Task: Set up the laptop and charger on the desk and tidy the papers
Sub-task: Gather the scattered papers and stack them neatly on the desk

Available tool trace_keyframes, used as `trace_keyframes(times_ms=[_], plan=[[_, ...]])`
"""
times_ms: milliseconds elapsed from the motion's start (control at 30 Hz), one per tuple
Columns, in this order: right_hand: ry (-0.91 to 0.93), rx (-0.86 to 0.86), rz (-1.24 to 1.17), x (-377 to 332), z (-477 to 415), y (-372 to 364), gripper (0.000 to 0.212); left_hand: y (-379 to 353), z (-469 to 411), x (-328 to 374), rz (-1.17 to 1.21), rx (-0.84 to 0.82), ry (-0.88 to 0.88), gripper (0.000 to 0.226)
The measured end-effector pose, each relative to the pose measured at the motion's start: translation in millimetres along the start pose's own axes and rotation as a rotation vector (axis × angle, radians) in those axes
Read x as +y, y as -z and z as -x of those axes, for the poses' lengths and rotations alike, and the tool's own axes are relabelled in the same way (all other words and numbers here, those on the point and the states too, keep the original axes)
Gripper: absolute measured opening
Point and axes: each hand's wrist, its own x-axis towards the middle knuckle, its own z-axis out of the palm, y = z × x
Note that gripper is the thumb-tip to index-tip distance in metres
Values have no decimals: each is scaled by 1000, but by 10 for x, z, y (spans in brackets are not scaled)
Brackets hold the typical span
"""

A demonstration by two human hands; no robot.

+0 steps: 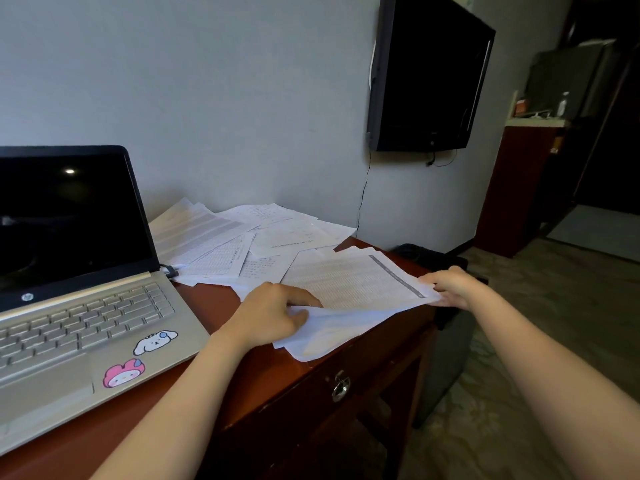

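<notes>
On the right part of the desk, beside the open laptop, the left hand and the right hand each pinch one side of a bundle of papers, probably to gather it apart from the loose sheets behind.

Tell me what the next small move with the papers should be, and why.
Probably lift the held sheets and square them up: the left hand and right hand each pinch an end, the edges are uneven, and more loose papers lie scattered behind.
</notes>
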Motion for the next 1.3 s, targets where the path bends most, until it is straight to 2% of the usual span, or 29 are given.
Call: trace_keyframes(times_ms=[100, 200, 300, 400, 500, 567, 633, 733, 767, 867, 933, 1000, 1133, 1200, 1300], plan=[[-44, 22, -204, -7, 6, 1, 61, 31, -12, -17, 394, -59, 75, 36], [-57, -25, -101, -21, 55, -49, 50, 89, -8, -18, 554, -182, 127, 31], [-34, 38, -22, -6, 25, -98, 39, 142, 31, 32, 730, -319, 184, 21], [-63, 9, 76, -2, 44, -71, 37, 159, 24, 42, 717, -225, 232, 17], [-180, -248, 298, 8, 165, 73, 26, 128, -20, -21, 635, -75, 280, 30], [-217, -428, 396, 32, 191, 163, 26, 95, -26, -59, 594, -50, 299, 33], [-205, -476, 407, 60, 160, 177, 30, 67, -30, -94, 583, -63, 295, 31], [-131, -403, 380, 82, 115, 93, 49, 59, -32, -118, 577, -74, 291, 31], [-109, -367, 363, 87, 124, 55, 48, 60, -33, -122, 575, -73, 291, 31], [-27, -274, 273, 79, 137, -13, 26, 58, -26, -116, 606, -77, 285, 33], [-8, -289, 248, 42, 159, -40, 17, 53, -20, -99, 642, -102, 277, 33], [-19, -285, 307, 18, 158, -73, 20, 43, -25, -94, 660, -108, 273, 32], [-5, 16, 684, 19, 80, -81, 37, 17, -47, -97, 664, 19, 309, 37], [-2, 107, 722, 28, 62, -11, 35, 10, -56, -111, 617, 89, 329, 38], [-47, 200, 654, 92, 69, 169, 25, -10, -84, -152, 562, 176, 393, 29]])
